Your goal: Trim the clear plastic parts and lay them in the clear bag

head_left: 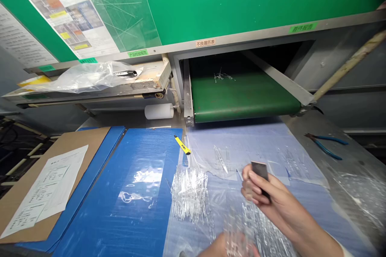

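Observation:
My right hand is closed round a small dark flat rectangular piece, its kind unclear. A blurred clear bit shows by its fingertips. At the bottom edge, partly cut off, my left hand is closed on several clear plastic parts, which smear with motion. Beneath and beside my hands lies a spread of clear plastic parts. To the left is a dense pile of clear plastic parts. A single long clear part rests on the film-covered table.
A green conveyor belt carries a few clear parts at the back. A yellow utility knife lies by the blue board. Blue-handled pliers and a clear bag are at right; printed paper lies far left.

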A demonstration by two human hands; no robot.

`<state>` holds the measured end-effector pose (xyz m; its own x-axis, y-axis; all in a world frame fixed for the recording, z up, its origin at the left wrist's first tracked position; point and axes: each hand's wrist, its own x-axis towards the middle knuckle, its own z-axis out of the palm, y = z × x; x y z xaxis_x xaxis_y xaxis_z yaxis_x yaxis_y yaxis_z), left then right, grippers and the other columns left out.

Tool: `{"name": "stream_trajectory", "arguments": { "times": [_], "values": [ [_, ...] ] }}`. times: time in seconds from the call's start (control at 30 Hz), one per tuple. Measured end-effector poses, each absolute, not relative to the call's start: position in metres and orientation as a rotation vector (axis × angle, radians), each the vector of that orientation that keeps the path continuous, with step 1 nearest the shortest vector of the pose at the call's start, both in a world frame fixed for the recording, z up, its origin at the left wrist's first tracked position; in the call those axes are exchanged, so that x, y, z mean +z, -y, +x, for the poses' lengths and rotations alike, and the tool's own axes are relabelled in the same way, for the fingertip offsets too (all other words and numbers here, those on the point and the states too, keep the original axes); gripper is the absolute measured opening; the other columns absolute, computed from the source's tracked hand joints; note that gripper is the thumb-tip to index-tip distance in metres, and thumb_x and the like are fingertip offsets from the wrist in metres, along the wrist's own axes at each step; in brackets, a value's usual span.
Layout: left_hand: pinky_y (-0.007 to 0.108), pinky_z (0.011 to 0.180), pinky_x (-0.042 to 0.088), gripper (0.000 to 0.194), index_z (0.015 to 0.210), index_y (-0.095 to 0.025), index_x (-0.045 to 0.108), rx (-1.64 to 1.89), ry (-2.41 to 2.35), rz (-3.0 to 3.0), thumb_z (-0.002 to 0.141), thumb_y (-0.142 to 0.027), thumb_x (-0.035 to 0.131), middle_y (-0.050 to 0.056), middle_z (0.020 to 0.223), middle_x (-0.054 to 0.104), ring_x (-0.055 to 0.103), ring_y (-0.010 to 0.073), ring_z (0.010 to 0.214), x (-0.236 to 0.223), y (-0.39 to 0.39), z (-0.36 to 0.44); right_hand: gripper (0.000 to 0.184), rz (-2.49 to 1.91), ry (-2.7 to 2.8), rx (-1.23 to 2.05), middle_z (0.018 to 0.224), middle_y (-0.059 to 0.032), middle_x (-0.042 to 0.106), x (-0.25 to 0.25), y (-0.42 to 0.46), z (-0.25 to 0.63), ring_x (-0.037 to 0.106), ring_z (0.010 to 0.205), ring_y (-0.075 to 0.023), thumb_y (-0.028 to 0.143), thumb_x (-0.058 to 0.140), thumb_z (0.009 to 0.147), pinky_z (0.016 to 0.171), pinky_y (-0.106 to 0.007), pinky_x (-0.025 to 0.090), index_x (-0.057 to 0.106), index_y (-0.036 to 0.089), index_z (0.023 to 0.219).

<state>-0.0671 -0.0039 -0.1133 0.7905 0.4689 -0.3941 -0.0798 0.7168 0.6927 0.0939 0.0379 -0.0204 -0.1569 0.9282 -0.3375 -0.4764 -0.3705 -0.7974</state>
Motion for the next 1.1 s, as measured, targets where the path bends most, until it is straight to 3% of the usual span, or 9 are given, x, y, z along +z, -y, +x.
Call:
{"name": "stream_trajectory", "arguments": {
  "times": [0.13, 0.3, 0.43, 0.53, 0.67, 0.73, 0.83, 0.93, 1.1],
  "values": [
    [0.017, 0.037, 0.020, 0.032, 0.073, -0.017, 0.053, 0.512, -0.530, 0.389, 0.062, -0.037, 0.074, -0.011, 0.042, 0.037, 0.027, 0.0016, 0.033, -0.093, -0.007, -0.071, 0.028, -1.139, 0.835, 1.684, 0.050, 0.0095, 0.025, -0.016, -0.031, 0.108, 0.020, 0.045, -0.0052, 0.044, 0.056, 0.080, 0.046, -0.021, 0.021, 0.053, 0.018, 0.073],
    [0.016, 0.032, 0.021, 0.038, 0.077, -0.012, 0.058, 0.674, -0.500, 0.562, 0.064, -0.046, 0.071, 0.001, 0.056, 0.061, 0.038, 0.0025, 0.032, -0.067, -0.019, -0.059, 0.038, -1.333, 1.092, 1.532, 0.051, 0.0076, 0.030, -0.025, -0.022, 0.104, 0.026, 0.047, -0.0071, 0.052, 0.055, 0.076, 0.046, -0.022, 0.023, 0.046, 0.019, 0.061],
    [0.016, 0.034, 0.026, 0.042, 0.081, -0.011, 0.059, 0.622, -0.608, 0.710, 0.065, -0.048, 0.069, 0.005, 0.067, 0.067, 0.041, 0.0022, 0.034, -0.059, -0.020, -0.054, 0.041, -1.508, 1.234, 1.356, 0.054, 0.0055, 0.034, -0.027, -0.021, 0.099, 0.035, 0.052, -0.0102, 0.056, 0.052, 0.075, 0.050, -0.024, 0.031, 0.041, 0.020, 0.056],
    [0.016, 0.035, 0.025, 0.043, 0.079, -0.011, 0.059, 0.622, -0.754, 0.793, 0.064, -0.052, 0.067, -0.001, 0.052, 0.059, 0.035, 0.0019, 0.032, -0.054, -0.019, -0.055, 0.039, -1.582, 1.226, 1.282, 0.058, 0.0051, 0.035, -0.030, -0.022, 0.101, 0.036, 0.054, -0.0107, 0.057, 0.049, 0.075, 0.051, -0.024, 0.033, 0.043, 0.021, 0.061],
    [0.018, 0.034, 0.021, 0.044, 0.071, -0.012, 0.057, 0.656, -0.944, 0.807, 0.063, -0.055, 0.064, -0.007, 0.039, 0.045, 0.030, 0.0031, 0.031, -0.049, -0.018, -0.057, 0.039, -1.559, 1.116, 1.421, 0.058, 0.0062, 0.033, -0.034, -0.021, 0.107, 0.030, 0.047, -0.0094, 0.056, 0.032, 0.084, 0.045, -0.023, 0.030, 0.049, 0.022, 0.081],
    [0.018, 0.035, 0.021, 0.042, 0.071, -0.013, 0.057, 0.656, -0.997, 0.816, 0.064, -0.053, 0.063, -0.007, 0.038, 0.042, 0.029, 0.0035, 0.031, -0.049, -0.017, -0.058, 0.038, -1.561, 1.126, 1.407, 0.056, 0.0066, 0.031, -0.032, -0.019, 0.106, 0.029, 0.047, -0.0094, 0.054, 0.030, 0.086, 0.045, -0.023, 0.030, 0.049, 0.022, 0.078],
    [0.019, 0.038, 0.025, 0.032, 0.071, -0.013, 0.057, 0.650, -1.079, 0.868, 0.067, -0.044, 0.063, -0.007, 0.039, 0.042, 0.032, 0.0046, 0.034, -0.051, -0.016, -0.056, 0.034, -1.676, 1.279, 1.187, 0.054, 0.0067, 0.033, -0.027, -0.014, 0.096, 0.034, 0.047, -0.0098, 0.051, 0.035, 0.086, 0.046, -0.022, 0.031, 0.045, 0.023, 0.071],
    [0.021, 0.041, 0.028, 0.020, 0.062, -0.014, 0.054, 0.687, -1.152, 1.024, 0.067, -0.033, 0.061, -0.005, 0.044, 0.041, 0.036, 0.0067, 0.039, -0.052, -0.016, -0.056, 0.029, -1.736, 1.555, 0.947, 0.055, 0.0054, 0.045, -0.031, -0.011, 0.091, 0.044, 0.046, -0.0107, 0.047, 0.035, 0.087, 0.047, -0.022, 0.035, 0.041, 0.024, 0.069],
    [0.022, 0.042, 0.021, 0.025, 0.049, -0.019, 0.034, 0.816, -1.099, 1.374, 0.066, -0.017, 0.054, -0.006, 0.046, 0.033, 0.029, 0.0061, 0.042, -0.054, -0.015, -0.060, 0.032, -1.903, 1.660, 0.769, 0.048, 0.0049, 0.048, -0.043, -0.016, 0.101, 0.047, 0.040, -0.0136, 0.048, 0.030, 0.087, 0.042, -0.023, 0.035, 0.039, 0.026, 0.066]
  ]
}}
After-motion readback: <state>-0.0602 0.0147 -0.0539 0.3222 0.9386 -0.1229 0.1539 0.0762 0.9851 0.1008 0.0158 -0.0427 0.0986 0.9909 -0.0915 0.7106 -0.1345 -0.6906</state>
